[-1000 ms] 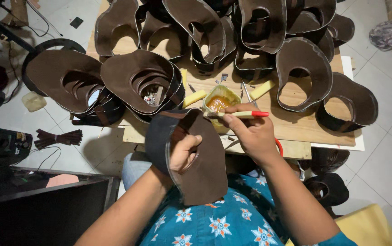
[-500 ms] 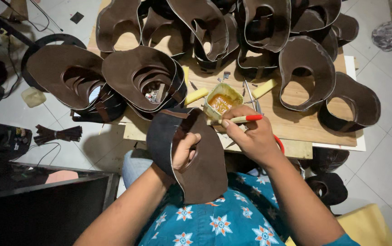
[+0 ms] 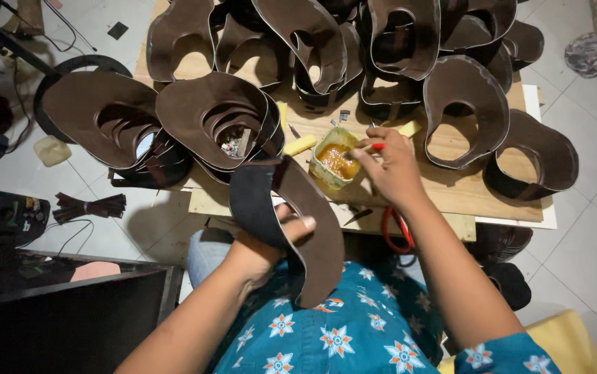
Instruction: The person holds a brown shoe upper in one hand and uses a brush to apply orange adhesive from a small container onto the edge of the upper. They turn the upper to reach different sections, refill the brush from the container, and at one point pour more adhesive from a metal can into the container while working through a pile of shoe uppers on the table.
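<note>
A low wooden table (image 3: 499, 201) on pale tiles is heaped with curved brown leather pieces (image 3: 208, 114). Just left of the yellow glue pot (image 3: 335, 161), your left hand (image 3: 270, 242) clamps a dark leather piece (image 3: 312, 235), thumb over its face. Your right hand (image 3: 395, 166), touching the pot's right rim, pinches a red-handled brush (image 3: 374, 147), apparently dipped inside.

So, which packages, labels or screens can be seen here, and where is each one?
Glue container: small open yellowish pot on the wooden table, amber paste inside, under the right hand.
Dark flat device: on the floor at far left, with small coloured stickers; too small to tell more.
No screens in view.
</note>
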The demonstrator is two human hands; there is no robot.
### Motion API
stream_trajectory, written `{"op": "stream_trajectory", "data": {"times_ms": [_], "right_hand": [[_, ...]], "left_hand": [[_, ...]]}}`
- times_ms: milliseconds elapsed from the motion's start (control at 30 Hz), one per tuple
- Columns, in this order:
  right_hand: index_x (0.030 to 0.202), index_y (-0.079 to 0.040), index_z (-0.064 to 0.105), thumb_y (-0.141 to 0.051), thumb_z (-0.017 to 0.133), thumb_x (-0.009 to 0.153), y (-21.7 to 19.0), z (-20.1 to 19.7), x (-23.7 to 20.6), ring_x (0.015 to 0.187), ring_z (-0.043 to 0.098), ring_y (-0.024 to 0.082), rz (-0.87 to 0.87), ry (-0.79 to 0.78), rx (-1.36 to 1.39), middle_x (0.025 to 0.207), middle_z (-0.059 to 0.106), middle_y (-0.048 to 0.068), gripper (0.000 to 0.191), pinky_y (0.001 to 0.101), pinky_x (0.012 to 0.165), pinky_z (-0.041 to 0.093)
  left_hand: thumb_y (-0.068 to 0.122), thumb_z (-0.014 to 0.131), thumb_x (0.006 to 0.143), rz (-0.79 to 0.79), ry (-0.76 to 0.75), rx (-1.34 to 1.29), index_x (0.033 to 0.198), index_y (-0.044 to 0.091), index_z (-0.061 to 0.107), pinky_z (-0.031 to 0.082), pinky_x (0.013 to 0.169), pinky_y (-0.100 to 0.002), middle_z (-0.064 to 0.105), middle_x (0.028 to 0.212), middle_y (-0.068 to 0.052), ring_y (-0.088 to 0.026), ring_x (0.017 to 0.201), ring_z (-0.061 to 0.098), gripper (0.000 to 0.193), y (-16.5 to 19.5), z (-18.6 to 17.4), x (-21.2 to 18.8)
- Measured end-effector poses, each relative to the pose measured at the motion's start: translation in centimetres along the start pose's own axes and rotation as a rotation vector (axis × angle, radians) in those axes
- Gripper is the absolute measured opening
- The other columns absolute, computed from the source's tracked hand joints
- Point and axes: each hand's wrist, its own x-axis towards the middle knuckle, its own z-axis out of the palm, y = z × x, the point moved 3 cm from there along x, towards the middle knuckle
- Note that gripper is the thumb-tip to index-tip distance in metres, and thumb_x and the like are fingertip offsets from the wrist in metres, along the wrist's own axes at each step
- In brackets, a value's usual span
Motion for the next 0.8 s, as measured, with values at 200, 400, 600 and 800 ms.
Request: {"op": "stream_trajectory", "data": {"times_ms": [200,400,600,800], "right_hand": [[0.103,-0.010,0.079,-0.028,0.084,0.083,2.4,3.9,0.3,0.129,0.047,0.041,-0.061,0.013,-0.059,0.141,0.055,0.019,0.028,0.0450,0.107,0.041],[0.108,-0.001,0.069,-0.032,0.078,0.092,5.4,5.0,0.2,0.132,0.041,0.036,0.159,-0.130,0.104,0.141,0.053,0.017,0.037,0.0434,0.114,0.035],[0.134,-0.003,0.051,-0.034,0.074,0.092,6.0,4.6,-1.0,0.127,0.051,0.027,0.332,-0.065,0.353,0.123,0.061,0.015,0.057,0.0395,0.111,0.042],[0.128,0.003,0.059,-0.019,0.069,0.099,2.4,2.3,-2.3,0.128,0.053,0.021,0.124,0.152,0.628,0.136,0.056,0.009,0.038,0.0342,0.108,0.043]], "left_hand": [[0.014,0.078,0.087,0.115,0.060,0.494,0.107,-0.007,0.067,0.056,0.079,-0.034,0.068,0.097,-0.017,-0.024,0.089,0.067,0.031,0.8,-0.5,-0.6],[-0.005,0.058,0.078,0.039,0.014,-0.057,0.142,0.014,0.042,0.056,0.084,-0.036,0.065,0.113,-0.010,-0.020,0.100,0.065,0.068,-0.5,-0.6,0.4],[-0.007,0.060,0.082,0.043,-0.061,-0.240,0.132,-0.002,0.053,0.059,0.083,-0.037,0.070,0.112,-0.018,-0.026,0.094,0.070,0.051,-0.6,-0.8,0.6],[-0.008,0.057,0.080,0.013,-0.054,-0.394,0.130,0.004,0.052,0.060,0.084,-0.037,0.068,0.111,-0.015,-0.024,0.094,0.071,0.051,-0.7,-0.3,0.5]]}}
